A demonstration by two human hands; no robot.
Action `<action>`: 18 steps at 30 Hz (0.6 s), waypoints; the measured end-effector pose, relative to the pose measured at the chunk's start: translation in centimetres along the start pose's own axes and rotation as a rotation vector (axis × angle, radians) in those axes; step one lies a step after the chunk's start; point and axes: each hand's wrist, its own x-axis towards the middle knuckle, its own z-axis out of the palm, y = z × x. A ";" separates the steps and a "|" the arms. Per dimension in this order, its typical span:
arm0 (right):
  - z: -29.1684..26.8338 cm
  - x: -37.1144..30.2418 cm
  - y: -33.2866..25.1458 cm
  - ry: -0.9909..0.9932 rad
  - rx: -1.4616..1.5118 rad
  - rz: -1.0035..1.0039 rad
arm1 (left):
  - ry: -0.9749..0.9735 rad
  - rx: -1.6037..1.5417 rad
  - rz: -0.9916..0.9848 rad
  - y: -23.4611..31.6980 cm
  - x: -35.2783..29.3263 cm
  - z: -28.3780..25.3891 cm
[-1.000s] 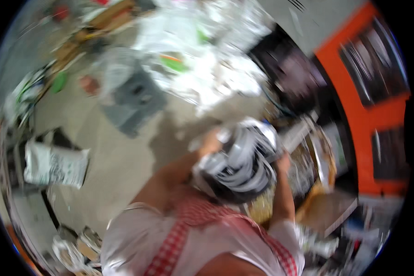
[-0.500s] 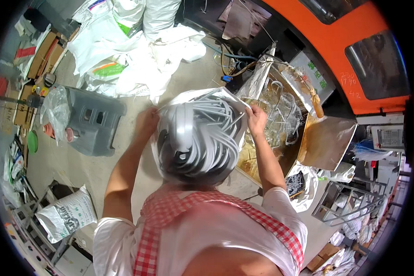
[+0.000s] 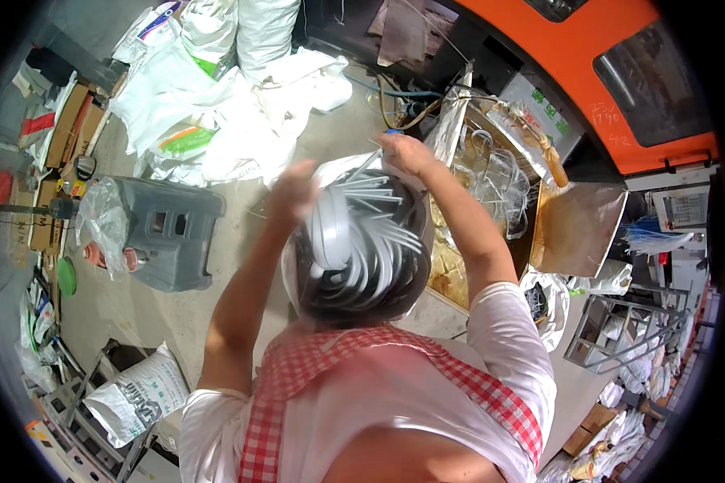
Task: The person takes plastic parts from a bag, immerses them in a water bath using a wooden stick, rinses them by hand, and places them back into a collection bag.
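Note:
A white sack (image 3: 289,278) stands upright in front of me, its mouth toward me. Inside lie many curved grey plastic strips (image 3: 379,229), with a broader pale grey curved piece (image 3: 327,233) on the left. My right hand (image 3: 407,153) is at the sack's far rim, its fingers closed on the edge. My left hand (image 3: 295,191) is beside the far left part of the rim. Motion smears its fingers, so I cannot tell whether it grips the rim.
To the left is a grey plastic bin (image 3: 173,233) with a clear bag (image 3: 101,213) over its end. White sacks (image 3: 225,113) lie beyond. An open carton (image 3: 447,282) of clear plastic scraps stands at right, near an orange machine (image 3: 572,64). A filled sack (image 3: 137,394) sits lower left.
My right hand has moved from the sack's right rim to its far rim. My left hand has shifted right and slightly farther away. The sack's mouth looks less stretched.

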 end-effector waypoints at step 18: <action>4.7 1.5 -2.9 0.003 -0.688 -0.283 | -0.447 0.307 -0.337 5.6 -0.9 0.4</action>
